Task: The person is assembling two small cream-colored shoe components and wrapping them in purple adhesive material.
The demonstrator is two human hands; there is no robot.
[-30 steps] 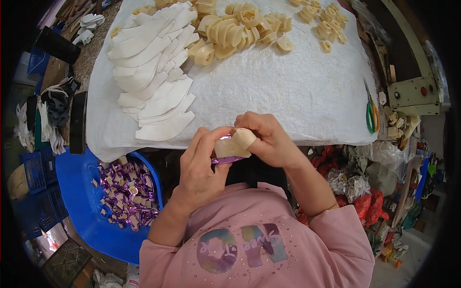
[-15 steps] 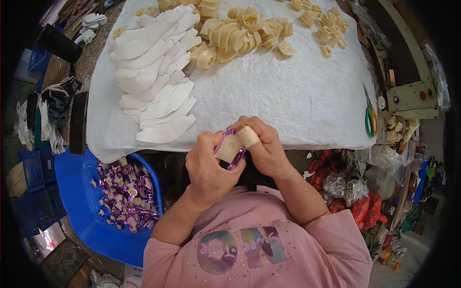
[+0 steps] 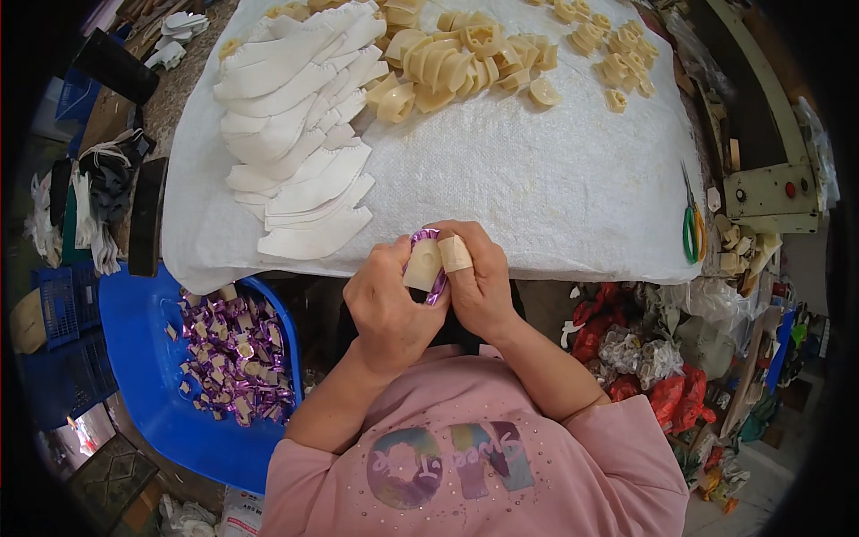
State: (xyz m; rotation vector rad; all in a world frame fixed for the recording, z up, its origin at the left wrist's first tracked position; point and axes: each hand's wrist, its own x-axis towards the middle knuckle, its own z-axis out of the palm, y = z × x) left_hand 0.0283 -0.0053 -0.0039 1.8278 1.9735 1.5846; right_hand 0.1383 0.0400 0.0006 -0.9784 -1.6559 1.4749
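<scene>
Covered by one white woven plastic sheet, one broad counter [image 3: 501, 188] fills the upper middle of a cluttered workroom. On its left part lie well over ten curved strips of thin white material [image 3: 300, 134], fanned and overlapping too closely for an exact count. Toward the counter's far side lies one heap of glossy beige curved moulded pieces [image 3: 447, 67], over a dozen, with one smaller cluster of little beige cup-shaped pieces [image 3: 622, 63] right of it. One pair of scissors with green and orange handles [image 3: 689, 234] lies near the counter's right edge.

At the counter's near edge, two bare hands share one arched beige piece edged in shiny purple [image 3: 422, 264]. The left hand [image 3: 389, 295] has its grip curled around the piece's left side, parted only by the piece's width. The right hand [image 3: 483, 286], one beige wrap [image 3: 455, 253] around its thumb, has its grip bent in close on the right rim; its far fingertips are hidden.

Below the counter's left corner stands one blue plastic tub [image 3: 161, 385] with dozens of purple-and-beige pieces [image 3: 237, 358], too jumbled to count. Below its right corner sit crumpled red plastic bags [image 3: 680, 398].
</scene>
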